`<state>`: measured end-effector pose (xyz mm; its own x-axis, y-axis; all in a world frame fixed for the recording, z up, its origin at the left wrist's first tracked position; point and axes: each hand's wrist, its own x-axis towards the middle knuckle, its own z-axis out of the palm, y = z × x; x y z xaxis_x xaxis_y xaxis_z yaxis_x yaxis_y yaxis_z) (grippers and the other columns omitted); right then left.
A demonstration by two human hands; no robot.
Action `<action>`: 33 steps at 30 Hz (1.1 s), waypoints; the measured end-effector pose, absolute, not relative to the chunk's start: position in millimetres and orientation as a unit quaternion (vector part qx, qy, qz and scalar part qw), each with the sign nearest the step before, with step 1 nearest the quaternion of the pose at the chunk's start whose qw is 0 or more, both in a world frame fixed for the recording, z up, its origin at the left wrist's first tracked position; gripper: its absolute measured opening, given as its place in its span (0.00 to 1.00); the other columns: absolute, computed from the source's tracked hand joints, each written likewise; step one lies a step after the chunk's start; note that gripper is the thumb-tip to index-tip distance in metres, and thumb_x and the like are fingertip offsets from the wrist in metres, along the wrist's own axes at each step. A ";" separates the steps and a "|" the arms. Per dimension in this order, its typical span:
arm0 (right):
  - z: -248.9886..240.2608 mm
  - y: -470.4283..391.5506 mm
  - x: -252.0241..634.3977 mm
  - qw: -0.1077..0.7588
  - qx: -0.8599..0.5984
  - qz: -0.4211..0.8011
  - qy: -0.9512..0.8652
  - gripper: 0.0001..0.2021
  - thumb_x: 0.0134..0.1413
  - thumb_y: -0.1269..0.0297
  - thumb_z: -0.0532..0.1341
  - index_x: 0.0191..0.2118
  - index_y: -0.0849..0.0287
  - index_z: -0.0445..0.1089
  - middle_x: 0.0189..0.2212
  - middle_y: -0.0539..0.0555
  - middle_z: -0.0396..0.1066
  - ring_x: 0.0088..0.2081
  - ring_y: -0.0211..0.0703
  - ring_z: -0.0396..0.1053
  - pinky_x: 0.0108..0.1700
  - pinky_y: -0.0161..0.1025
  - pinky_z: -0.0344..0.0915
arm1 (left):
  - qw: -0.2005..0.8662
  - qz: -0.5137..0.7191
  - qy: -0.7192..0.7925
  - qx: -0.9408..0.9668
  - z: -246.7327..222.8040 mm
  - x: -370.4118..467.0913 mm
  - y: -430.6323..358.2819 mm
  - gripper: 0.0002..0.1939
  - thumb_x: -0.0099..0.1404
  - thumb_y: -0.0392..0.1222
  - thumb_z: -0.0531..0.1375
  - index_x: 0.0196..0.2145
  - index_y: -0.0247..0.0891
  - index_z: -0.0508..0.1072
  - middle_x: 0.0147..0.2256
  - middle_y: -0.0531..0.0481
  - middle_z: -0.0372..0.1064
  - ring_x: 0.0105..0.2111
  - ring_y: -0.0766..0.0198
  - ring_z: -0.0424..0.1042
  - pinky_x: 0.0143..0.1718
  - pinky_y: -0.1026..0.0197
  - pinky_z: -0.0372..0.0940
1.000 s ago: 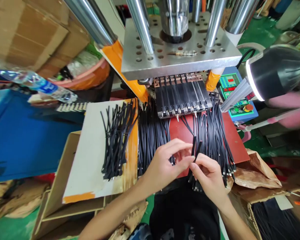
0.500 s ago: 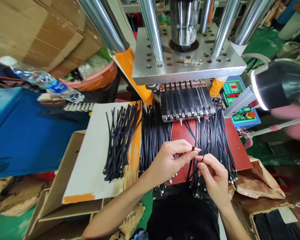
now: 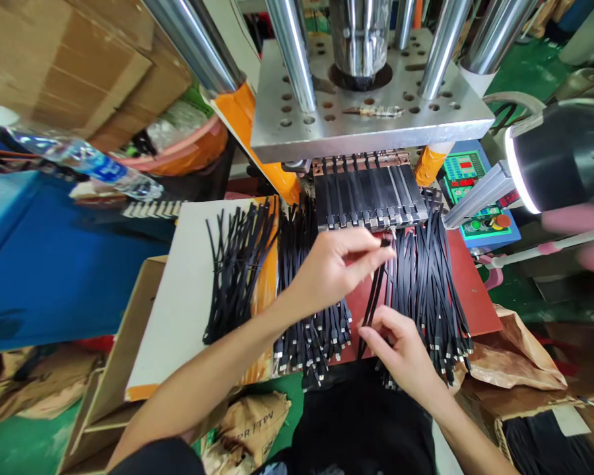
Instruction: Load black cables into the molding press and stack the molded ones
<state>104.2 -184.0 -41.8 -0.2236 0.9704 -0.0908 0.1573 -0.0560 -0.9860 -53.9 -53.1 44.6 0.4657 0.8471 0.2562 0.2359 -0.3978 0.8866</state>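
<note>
My left hand [image 3: 334,267] is closed in a pinch on the dark end of a flat black cable [image 3: 376,287], just in front of the mold block [image 3: 371,194]. The cable runs down from there to my right hand [image 3: 400,346], whose thumb and fingers close around its lower stretch. Across the mold block lie several black cables in slots, their plug ends along its front edge. A bundle of black cables [image 3: 433,284] with metal plug tips lies right of my hands. Another bundle [image 3: 297,264] lies to their left, partly hidden by my left arm.
A steel press plate [image 3: 371,132] hangs over the mold block between upright rods. At right stand a control box [image 3: 475,191] and a lit lamp [image 3: 549,158]. On a white board [image 3: 163,316] at left lies more cable [image 3: 237,277]. Cardboard boxes flank my lap.
My left hand has moved up toward the mold block with the cable end. My right hand has slid down and slightly left, away from the left, and the cable is now stretched between them.
</note>
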 end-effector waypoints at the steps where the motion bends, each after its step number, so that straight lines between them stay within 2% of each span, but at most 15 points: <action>1: -43.0 -185.0 105.8 0.353 -0.487 0.551 -0.578 0.16 0.73 0.59 0.61 0.30 0.57 0.67 0.28 0.47 0.66 0.30 0.36 0.63 0.33 0.35 0.58 | 0.400 0.379 0.371 0.748 42.5 -51.5 -39.7 0.18 0.73 0.41 0.65 0.25 0.36 0.74 0.24 0.55 0.67 0.24 0.68 0.67 0.29 0.63 0.60; 5: -29.3 -165.4 133.2 0.275 -0.466 0.556 -0.631 0.20 0.72 0.56 0.61 0.28 0.58 0.64 0.27 0.48 0.65 0.31 0.37 0.63 0.35 0.36 0.58 | 0.355 0.402 0.388 0.749 22.7 -40.9 19.0 0.20 0.74 0.43 0.63 0.23 0.37 0.71 0.22 0.55 0.67 0.23 0.67 0.69 0.29 0.63 0.62; 11: -9.2 -115.6 170.8 0.206 -0.479 0.607 -0.600 0.23 0.70 0.48 0.62 0.27 0.56 0.61 0.24 0.45 0.57 0.26 0.35 0.56 0.28 0.35 0.52 | 0.340 0.393 0.411 0.749 7.3 -26.3 67.7 0.19 0.71 0.42 0.61 0.22 0.39 0.68 0.20 0.55 0.64 0.22 0.65 0.70 0.29 0.62 0.62; 15: -21.4 -112.9 165.4 0.187 -0.461 0.688 -0.528 0.25 0.62 0.42 0.67 0.27 0.57 0.64 0.21 0.45 0.60 0.24 0.34 0.57 0.25 0.33 0.52 | 0.335 0.379 0.390 0.769 8.0 -18.5 68.0 0.21 0.71 0.44 0.61 0.21 0.39 0.65 0.20 0.55 0.61 0.23 0.63 0.70 0.29 0.62 0.62; 18: -28.5 -115.3 160.6 0.189 -0.435 0.738 -0.480 0.25 0.56 0.42 0.72 0.28 0.59 0.67 0.20 0.44 0.60 0.23 0.33 0.55 0.24 0.32 0.50 | 0.334 0.369 0.382 0.778 7.5 -12.8 64.2 0.21 0.71 0.44 0.61 0.21 0.40 0.62 0.20 0.56 0.58 0.23 0.64 0.68 0.29 0.62 0.60; 25: -40.2 -121.6 151.9 0.156 -0.397 0.798 -0.426 0.22 0.56 0.43 0.72 0.37 0.62 0.76 0.20 0.42 0.58 0.22 0.31 0.49 0.23 0.32 0.47 | 0.301 0.332 0.370 0.814 15.4 -0.6 49.8 0.21 0.72 0.40 0.61 0.21 0.38 0.62 0.23 0.55 0.61 0.24 0.67 0.59 0.30 0.61 0.53; 28: -39.7 -125.6 153.9 0.152 -0.426 0.767 -0.455 0.21 0.57 0.44 0.71 0.37 0.61 0.80 0.22 0.45 0.66 0.22 0.32 0.55 0.24 0.33 0.52 | 0.290 0.333 0.370 0.817 18.5 0.2 47.3 0.22 0.72 0.39 0.61 0.21 0.38 0.61 0.23 0.55 0.60 0.24 0.67 0.59 0.31 0.60 0.53; 31: -28.6 -121.4 166.8 0.196 -0.424 0.706 -0.532 0.17 0.62 0.48 0.69 0.40 0.59 0.84 0.34 0.53 0.79 0.32 0.39 0.70 0.33 0.36 0.65 | 0.285 0.344 0.373 0.813 18.6 -3.6 51.4 0.23 0.72 0.38 0.61 0.20 0.40 0.60 0.22 0.56 0.57 0.24 0.65 0.59 0.30 0.60 0.53; 33: -17.3 -109.5 180.7 0.228 -0.428 0.644 -0.592 0.15 0.64 0.50 0.68 0.40 0.57 0.84 0.38 0.53 0.81 0.36 0.42 0.74 0.37 0.38 0.68 | 0.283 0.354 0.374 0.809 16.9 -7.0 58.3 0.22 0.72 0.38 0.61 0.21 0.40 0.60 0.21 0.56 0.57 0.24 0.65 0.60 0.30 0.60 0.54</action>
<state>180.7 -109.5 -17.3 -0.5291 0.8004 -0.2817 0.2132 -0.1959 -0.9572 -7.0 58.3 16.9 0.4693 0.8057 0.3614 0.4039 -0.5599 0.7235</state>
